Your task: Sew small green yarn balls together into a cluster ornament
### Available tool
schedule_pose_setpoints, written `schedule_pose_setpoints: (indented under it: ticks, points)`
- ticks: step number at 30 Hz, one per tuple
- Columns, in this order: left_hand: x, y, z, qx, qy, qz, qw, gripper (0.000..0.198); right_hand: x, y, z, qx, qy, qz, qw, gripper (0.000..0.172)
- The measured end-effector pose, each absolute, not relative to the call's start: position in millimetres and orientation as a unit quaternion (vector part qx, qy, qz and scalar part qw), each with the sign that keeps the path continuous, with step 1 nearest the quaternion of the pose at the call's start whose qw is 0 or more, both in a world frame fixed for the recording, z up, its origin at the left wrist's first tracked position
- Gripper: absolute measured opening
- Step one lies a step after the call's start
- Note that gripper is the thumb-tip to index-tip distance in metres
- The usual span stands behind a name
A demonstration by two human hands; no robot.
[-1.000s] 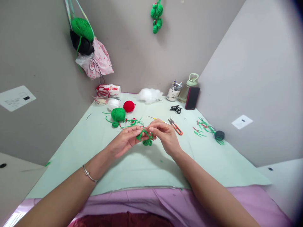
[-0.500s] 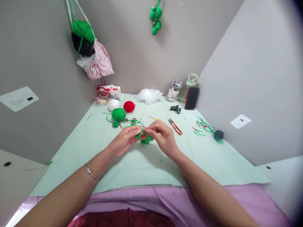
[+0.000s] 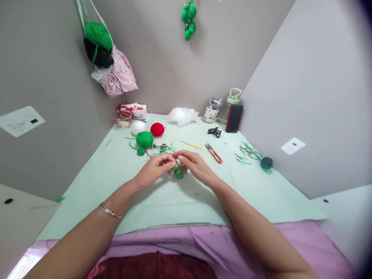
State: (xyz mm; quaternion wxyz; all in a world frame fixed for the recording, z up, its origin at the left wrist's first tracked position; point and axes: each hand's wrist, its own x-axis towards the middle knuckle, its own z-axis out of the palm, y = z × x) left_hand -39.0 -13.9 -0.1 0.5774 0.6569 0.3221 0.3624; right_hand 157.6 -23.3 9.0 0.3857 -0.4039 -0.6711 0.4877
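Observation:
Between my hands, over the middle of the pale green tabletop, is a small green yarn piece (image 3: 178, 172) with loops hanging below the fingers. My left hand (image 3: 155, 167) is closed, thumb and fingers pinching the piece from the left. From the right, my right hand (image 3: 194, 164) pinches it too, fingertips close to the left ones. The fingers cover much of the piece, and whether a needle is among them I cannot tell. Just beyond lie small green and red yarn bits (image 3: 162, 148), a yellow-handled crochet hook (image 3: 192, 145) and orange-handled thread snips (image 3: 214, 153).
Behind the left hand sit green (image 3: 144, 139), red (image 3: 157, 130) and white (image 3: 138, 127) yarn balls. White stuffing (image 3: 182, 116), a pen cup (image 3: 211, 112), a bottle (image 3: 229, 106), a phone (image 3: 234, 118) and a black claw clip (image 3: 214, 132) stand farther back. Yarn scraps (image 3: 247, 152) and black tape (image 3: 266, 162) lie right.
My hands have turned inward around the green yarn piece, and the right fingers now reach over the top. The yarn loops hang lower between them. The whole view has shifted slightly.

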Motion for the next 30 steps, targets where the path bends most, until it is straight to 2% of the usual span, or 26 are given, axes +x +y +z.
schedule_pose_setpoints:
  ticks: [4,9,17,25,30]
  points:
    - [-39.4,-14.0,3.6,0.639,0.339,0.388,0.572,0.028,156.4,-25.7,11.1,-0.41,-0.653,0.512,0.38,0.034]
    - [-35.2,-14.2,0.6,0.583,0.331,0.416,0.614,0.031,154.5,-26.5,13.9,-0.41,-0.63,0.526,0.399,0.03]
    - [-33.2,-13.0,-4.9,0.53,0.338,0.429,0.649,0.041,155.9,-26.9,11.8,-0.385,-0.633,0.539,0.402,0.035]
    - [-34.7,-11.8,-7.9,0.554,0.325,0.398,0.655,0.034,159.8,-22.0,8.2,-0.395,-0.616,0.537,0.418,0.027]
    - [-35.4,-12.5,-10.2,0.605,0.297,0.343,0.654,0.021,163.1,-18.5,12.5,-0.391,-0.534,0.548,0.511,0.022]
